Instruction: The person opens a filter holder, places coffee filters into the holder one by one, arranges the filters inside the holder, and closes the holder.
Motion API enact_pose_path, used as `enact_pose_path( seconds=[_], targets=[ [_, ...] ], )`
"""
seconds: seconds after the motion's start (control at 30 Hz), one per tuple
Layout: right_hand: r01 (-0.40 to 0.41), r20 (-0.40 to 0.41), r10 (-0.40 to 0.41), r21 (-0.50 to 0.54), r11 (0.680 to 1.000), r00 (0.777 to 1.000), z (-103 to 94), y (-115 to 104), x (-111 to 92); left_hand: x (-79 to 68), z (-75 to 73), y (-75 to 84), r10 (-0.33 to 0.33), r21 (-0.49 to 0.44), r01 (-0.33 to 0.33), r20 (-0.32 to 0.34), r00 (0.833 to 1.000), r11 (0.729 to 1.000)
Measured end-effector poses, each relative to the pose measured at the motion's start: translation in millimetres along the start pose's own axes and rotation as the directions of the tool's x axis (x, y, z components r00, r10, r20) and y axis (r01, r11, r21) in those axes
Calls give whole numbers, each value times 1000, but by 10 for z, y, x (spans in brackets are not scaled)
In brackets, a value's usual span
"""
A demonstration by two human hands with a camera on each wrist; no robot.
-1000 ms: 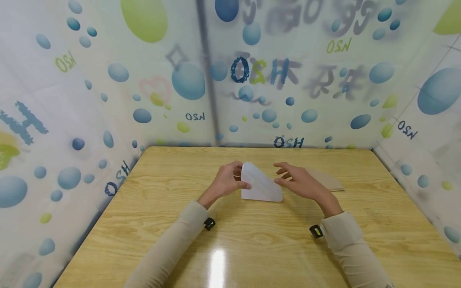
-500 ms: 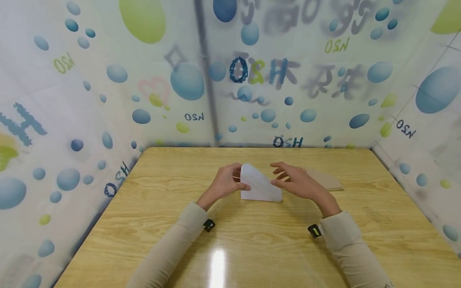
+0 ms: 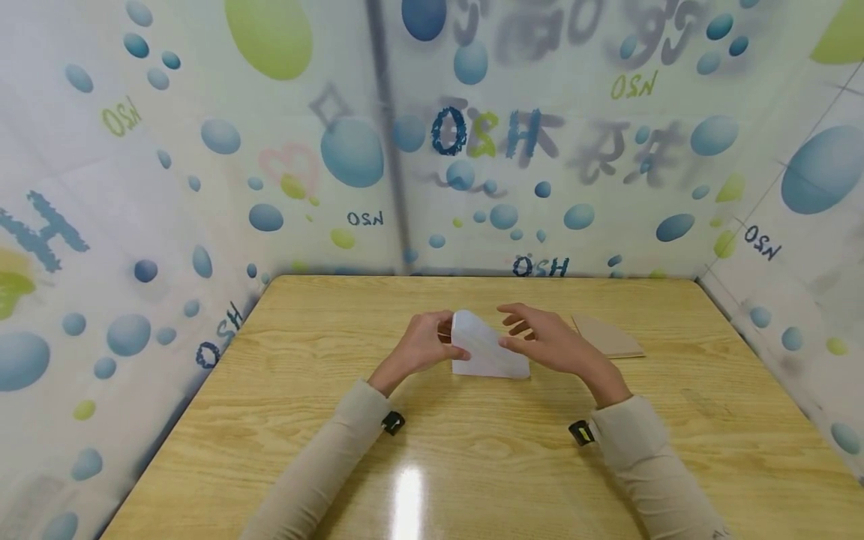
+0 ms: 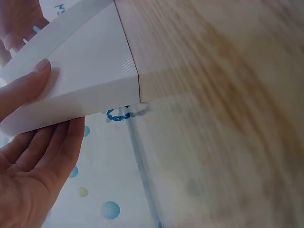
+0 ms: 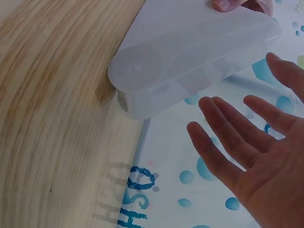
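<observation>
A white wedge-shaped box (image 3: 491, 357) stands on the wooden table, with a translucent cover (image 5: 190, 61) along its sloping side in the right wrist view. My left hand (image 3: 424, 343) grips its tall left end, thumb (image 4: 33, 80) on the near face and fingers round the other side. Near the sloping side is my right hand (image 3: 550, 341), its fingers relaxed and spread apart with nothing held. In the right wrist view a gap shows between its fingertips (image 5: 205, 105) and the cover. Behind that hand lies a flat brown fan-shaped stack (image 3: 613, 339), resembling paper coffee filters.
The wooden table (image 3: 472, 457) reaches back to a patterned curtain wall (image 3: 580, 165), with more patterned walls at left and right. A small black device (image 3: 393, 422) hangs at each wrist.
My right hand has moved slightly left across the box's sloping side, uncovering more of the brown stack. The left hand keeps its grip, and the box tilts or turns slightly.
</observation>
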State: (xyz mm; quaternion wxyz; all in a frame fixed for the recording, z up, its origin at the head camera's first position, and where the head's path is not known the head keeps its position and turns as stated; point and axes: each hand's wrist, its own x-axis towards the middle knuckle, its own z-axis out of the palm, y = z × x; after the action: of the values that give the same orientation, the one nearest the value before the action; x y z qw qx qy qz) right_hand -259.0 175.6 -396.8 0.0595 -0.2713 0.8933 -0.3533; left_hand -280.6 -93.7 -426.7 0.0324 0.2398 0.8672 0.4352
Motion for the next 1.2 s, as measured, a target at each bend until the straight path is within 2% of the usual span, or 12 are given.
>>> enact_pose_path(
  seconds=[0.57,0.77,1.2],
  targets=[
    [17,-22,-17,-12,1000,1000,121,-126,136,-12,-17,-14,-20,-17,21,71,997,1000],
    [31,13,-31,4,1000,999,243,-147,192,-19,-33,-3,-26,-17,28,102,994,999],
    [65,-4,-65,-23,998,998,274,-164,229,-20,-28,-13,-16,-48,22,105,994,999]
  ],
)
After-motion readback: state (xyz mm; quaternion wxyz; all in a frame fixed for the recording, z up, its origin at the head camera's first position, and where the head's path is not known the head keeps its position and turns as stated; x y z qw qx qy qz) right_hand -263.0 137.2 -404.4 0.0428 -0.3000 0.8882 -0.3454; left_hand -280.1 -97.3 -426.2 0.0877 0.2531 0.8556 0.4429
